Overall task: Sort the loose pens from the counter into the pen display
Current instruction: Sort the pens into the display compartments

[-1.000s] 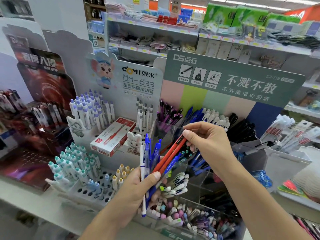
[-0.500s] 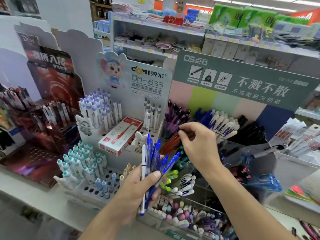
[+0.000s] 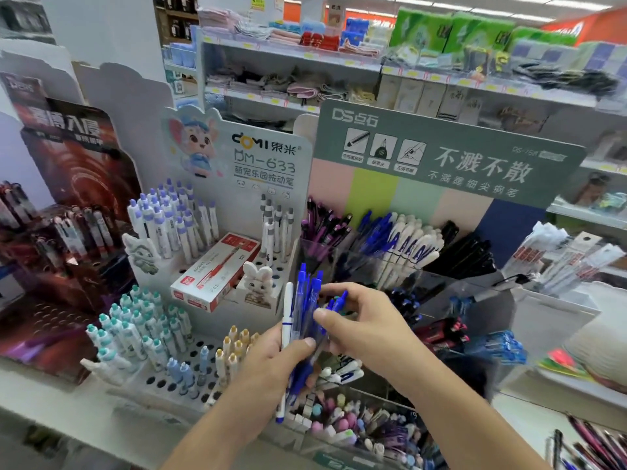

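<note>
left hand (image 3: 271, 357): bundle of blue pens (image 3: 307, 320) clamped upright, at 6 o'clock of pen display (image 3: 451, 276) | right hand (image 3: 363, 320): fingers curled on one blue pen of the bundle, at its 3 o'clock

The left hand (image 3: 271, 354) is at the centre, low, and holds a bundle of pens (image 3: 302, 320) upright. The right hand (image 3: 366, 323) is just beside it at 3 o'clock and touches the bundle. Behind both hands stands the pen display (image 3: 441, 276), with pens in its compartments. At 9 o'clock from the hands stands a rack with holes (image 3: 163, 378), and many pens stand in it. A pen box (image 3: 217, 269) lies on the rack's upper step, at 10 o'clock from the hands. Far behind, at 12 o'clock, run the store shelves (image 3: 339, 59).
</note>
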